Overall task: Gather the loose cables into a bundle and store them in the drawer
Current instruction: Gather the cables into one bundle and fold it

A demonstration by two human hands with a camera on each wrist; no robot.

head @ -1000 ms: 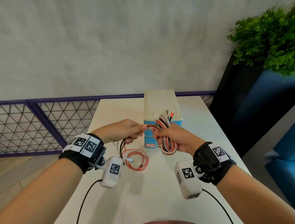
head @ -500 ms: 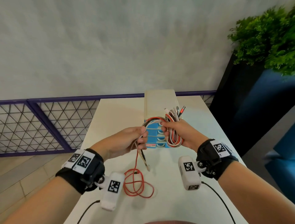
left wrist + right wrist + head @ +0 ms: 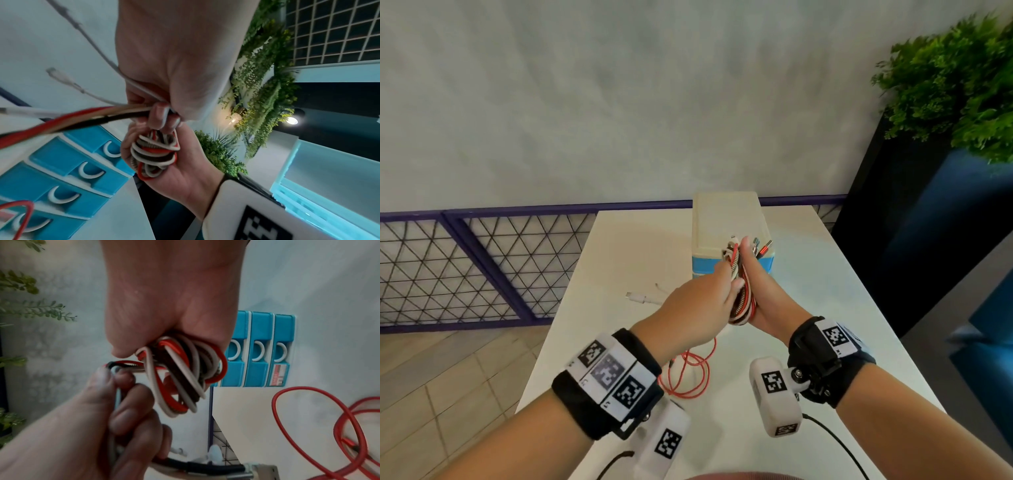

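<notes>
White table [image 3: 626, 246], grey wall [image 3: 619, 102]

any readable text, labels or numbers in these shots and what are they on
No words or numbers read clearly.
Label on the bottom drawer of the blue drawer unit: red and white with print, too blurred to read.
Square black-and-white marker codes on the wristbands and wrist cameras: patterns only, no letters.

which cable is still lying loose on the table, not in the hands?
The thin red cable, coiled on the table below the wrists. The striped, white and other red cables are gripped together as a bundle.
</notes>
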